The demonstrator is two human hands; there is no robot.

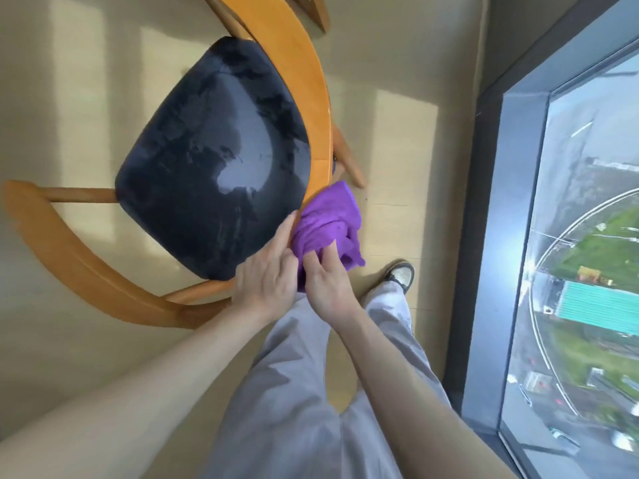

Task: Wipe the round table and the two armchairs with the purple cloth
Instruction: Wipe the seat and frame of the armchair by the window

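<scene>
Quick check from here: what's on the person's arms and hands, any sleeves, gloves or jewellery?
Both forearms are bare, with no sleeves in view. The left hand and right hand wear no gloves; no rings or watch show. Below are light grey trousers and a dark-and-white sneaker.

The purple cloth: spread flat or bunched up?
Bunched up: the purple cloth shows deep folds, draped over the armchair rail.

There is one armchair (pixel 214 160) with one dark seat cushion and one curved wooden rail. There is one purple cloth (pixel 328 226). Two hands are in view, the left hand (pixel 266 281) and the right hand (pixel 328 281). One shoe (pixel 401 274) shows, and one window (pixel 581 236).
</scene>
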